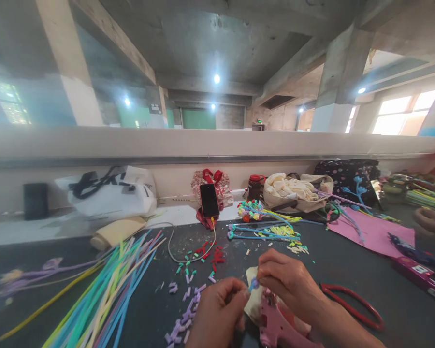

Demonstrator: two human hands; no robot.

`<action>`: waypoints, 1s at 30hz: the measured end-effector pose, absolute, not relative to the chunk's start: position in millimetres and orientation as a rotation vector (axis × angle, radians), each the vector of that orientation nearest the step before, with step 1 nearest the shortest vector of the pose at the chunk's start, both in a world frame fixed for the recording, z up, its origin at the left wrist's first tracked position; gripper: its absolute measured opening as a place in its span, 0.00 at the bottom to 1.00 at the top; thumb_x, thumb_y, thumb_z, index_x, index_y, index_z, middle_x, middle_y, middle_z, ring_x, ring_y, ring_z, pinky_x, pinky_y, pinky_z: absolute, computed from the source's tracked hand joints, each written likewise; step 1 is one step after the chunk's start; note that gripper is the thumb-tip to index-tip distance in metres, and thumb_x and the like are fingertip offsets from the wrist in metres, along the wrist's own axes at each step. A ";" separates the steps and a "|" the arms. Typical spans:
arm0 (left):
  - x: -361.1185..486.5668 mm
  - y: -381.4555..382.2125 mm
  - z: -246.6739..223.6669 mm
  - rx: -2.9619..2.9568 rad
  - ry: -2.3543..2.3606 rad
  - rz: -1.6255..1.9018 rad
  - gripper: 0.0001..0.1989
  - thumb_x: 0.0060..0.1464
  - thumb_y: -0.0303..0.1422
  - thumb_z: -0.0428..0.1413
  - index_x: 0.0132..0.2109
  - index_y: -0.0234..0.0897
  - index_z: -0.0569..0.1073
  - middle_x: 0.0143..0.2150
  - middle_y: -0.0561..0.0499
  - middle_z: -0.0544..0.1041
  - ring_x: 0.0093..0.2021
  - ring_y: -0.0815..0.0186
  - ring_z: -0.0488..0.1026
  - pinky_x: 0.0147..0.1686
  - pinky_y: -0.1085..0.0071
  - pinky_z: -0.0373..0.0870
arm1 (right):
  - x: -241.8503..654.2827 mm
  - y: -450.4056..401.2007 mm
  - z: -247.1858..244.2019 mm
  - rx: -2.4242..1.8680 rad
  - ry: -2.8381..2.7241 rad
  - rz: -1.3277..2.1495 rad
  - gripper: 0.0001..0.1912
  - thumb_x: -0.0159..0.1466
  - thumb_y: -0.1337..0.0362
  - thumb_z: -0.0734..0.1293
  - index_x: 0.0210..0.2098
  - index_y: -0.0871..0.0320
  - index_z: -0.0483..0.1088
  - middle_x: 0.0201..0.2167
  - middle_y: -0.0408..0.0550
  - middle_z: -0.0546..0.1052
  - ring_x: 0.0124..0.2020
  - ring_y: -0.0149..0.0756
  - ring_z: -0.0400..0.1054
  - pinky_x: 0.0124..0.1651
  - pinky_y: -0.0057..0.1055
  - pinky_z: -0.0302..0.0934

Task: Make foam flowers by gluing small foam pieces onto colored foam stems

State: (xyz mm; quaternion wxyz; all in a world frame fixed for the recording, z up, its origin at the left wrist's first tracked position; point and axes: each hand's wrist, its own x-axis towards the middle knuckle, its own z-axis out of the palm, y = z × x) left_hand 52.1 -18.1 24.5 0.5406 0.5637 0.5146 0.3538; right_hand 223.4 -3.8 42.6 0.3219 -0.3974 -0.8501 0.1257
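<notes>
My left hand (223,309) is closed, thumb and forefinger pinched on a small blue-and-lilac fuzzy piece (253,284). From the other side, the fingers of my right hand (288,275) close on the same piece, their tips partly hidden. Right under my hands lies a pink glue gun (275,321), partly covered by my right wrist. A pale crumpled cloth or paper (253,307) is beneath the piece. Cut lilac bits (188,314) are scattered beside my left hand. Red bits (217,254) and green ones lie farther back.
Long coloured pipe cleaners (105,290) spread across the left. A phone (209,200) on a cable leans on a patterned bag. Blue stems (264,237) lie ahead. A red-handled tool (353,304) and pink sheet (369,229) are right. Another person's hand (433,220) shows far right.
</notes>
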 end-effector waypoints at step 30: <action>41.4 3.3 8.1 0.895 0.652 0.799 0.15 0.34 0.41 0.60 0.19 0.32 0.68 0.05 0.59 0.60 0.07 0.80 0.49 0.11 0.81 0.39 | 213.1 -10.7 51.5 -0.951 -2.102 0.588 0.33 0.46 0.78 0.64 0.49 0.48 0.62 0.47 0.44 0.67 0.42 0.33 0.64 0.37 0.24 0.61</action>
